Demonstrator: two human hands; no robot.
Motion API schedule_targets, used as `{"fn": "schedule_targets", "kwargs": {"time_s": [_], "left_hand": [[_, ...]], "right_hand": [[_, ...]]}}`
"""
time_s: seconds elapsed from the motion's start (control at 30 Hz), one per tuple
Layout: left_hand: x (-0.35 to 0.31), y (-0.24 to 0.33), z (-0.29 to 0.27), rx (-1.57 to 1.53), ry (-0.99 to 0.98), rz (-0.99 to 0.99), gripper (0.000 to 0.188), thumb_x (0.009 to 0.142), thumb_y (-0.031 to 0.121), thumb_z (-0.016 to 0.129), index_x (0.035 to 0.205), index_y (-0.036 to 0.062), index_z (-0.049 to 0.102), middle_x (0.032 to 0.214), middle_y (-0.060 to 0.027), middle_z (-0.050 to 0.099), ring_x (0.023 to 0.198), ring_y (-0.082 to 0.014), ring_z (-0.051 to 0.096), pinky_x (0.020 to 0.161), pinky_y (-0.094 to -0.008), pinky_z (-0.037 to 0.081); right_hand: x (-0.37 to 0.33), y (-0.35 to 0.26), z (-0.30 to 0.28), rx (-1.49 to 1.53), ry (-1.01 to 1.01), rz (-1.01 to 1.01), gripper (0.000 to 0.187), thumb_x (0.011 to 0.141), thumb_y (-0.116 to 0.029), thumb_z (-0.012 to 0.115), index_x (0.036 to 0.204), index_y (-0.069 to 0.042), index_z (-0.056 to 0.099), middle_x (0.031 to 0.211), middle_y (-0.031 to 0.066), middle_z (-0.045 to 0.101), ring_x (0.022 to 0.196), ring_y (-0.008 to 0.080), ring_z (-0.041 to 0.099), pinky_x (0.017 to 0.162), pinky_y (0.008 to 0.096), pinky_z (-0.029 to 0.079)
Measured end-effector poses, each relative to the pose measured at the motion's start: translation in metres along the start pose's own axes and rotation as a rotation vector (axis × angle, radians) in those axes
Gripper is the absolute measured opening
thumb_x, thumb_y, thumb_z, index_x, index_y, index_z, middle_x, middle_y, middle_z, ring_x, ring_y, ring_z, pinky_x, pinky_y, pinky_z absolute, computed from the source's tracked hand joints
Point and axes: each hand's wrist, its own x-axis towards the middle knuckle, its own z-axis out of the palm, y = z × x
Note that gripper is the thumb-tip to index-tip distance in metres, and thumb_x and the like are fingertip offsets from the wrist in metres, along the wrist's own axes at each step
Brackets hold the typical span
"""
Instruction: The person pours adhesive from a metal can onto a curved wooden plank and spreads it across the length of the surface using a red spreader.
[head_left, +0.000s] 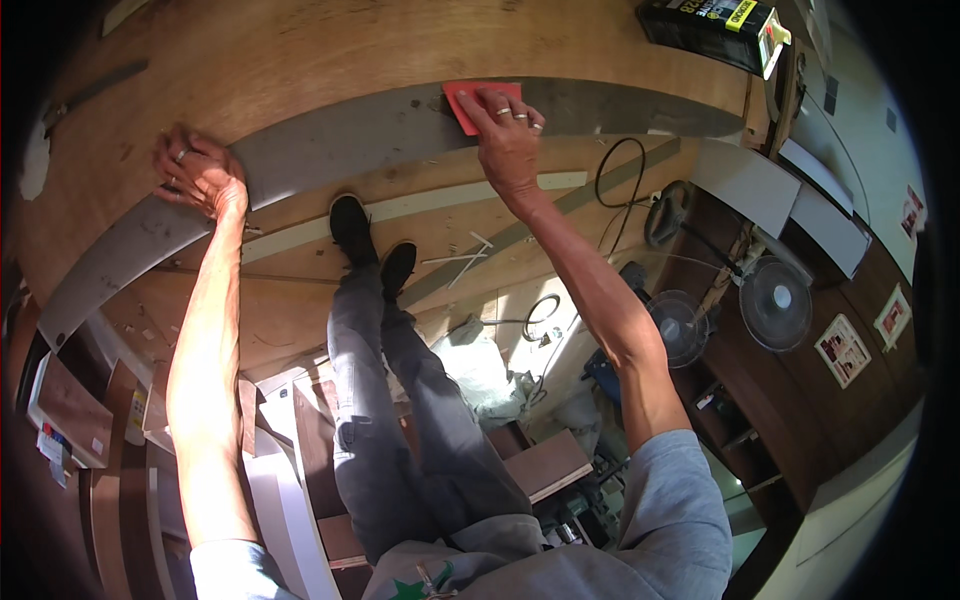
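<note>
A long grey strip (pixel 330 142) lies along the near edge of a wooden work surface (pixel 330 60), bowed by the lens. My right hand (pixel 510 140) grips a flat red rectangular piece (pixel 462 108), like a spreader or scraper, and presses it against the strip right of the middle. Rings show on its fingers. To the left, my left hand (pixel 200 175) rests at the strip's far edge, partly on the wood. Its fingers are apart and slightly blurred, with nothing seen in them.
A black can (pixel 705 32) with a yellow label stands at the far right of the work surface. A dark flat tool (pixel 100 85) lies far left. Below are a looped black cable (pixel 622 170), two fans (pixel 775 302), a clear plastic bag (pixel 475 370) and several boards (pixel 545 465).
</note>
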Motion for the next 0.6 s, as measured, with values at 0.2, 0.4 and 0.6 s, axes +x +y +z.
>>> {"fn": "schedule_targets", "kwargs": {"time_s": [0.2,0.4,0.6], "left_hand": [[0.002,0.0,-0.003,0.009,0.004,-0.001,0.04,0.1,0.032,0.049,0.137,0.0186,0.055,0.151,-0.0069,0.044,0.148,-0.0279,0.031,0.117,-0.0684,0.012],[0.001,-0.001,0.0,0.003,0.022,0.031,0.04,0.1,0.032,0.049,0.136,0.0185,0.055,0.151,-0.0058,0.044,0.148,-0.0273,0.03,0.117,-0.0681,0.013],[0.001,-0.003,0.0,-0.032,0.035,0.04,0.04,0.1,0.035,0.048,0.137,0.0194,0.055,0.15,-0.0071,0.045,0.146,-0.0287,0.033,0.115,-0.0694,0.014]], "right_hand": [[0.006,0.0,-0.015,0.057,-0.054,-0.067,0.049,0.086,-0.002,0.059,0.128,-0.025,0.068,0.119,-0.0008,0.065,0.111,0.0223,0.059,0.097,0.043,0.039],[0.008,-0.002,-0.006,0.023,-0.031,-0.081,0.046,0.086,-0.003,0.058,0.126,-0.023,0.069,0.117,0.0002,0.066,0.11,0.022,0.06,0.098,0.044,0.04],[-0.023,0.001,-0.019,0.072,-0.129,-0.126,0.043,0.087,-0.005,0.057,0.124,-0.022,0.069,0.117,0.0012,0.066,0.109,0.0222,0.06,0.096,0.0459,0.042]]}}
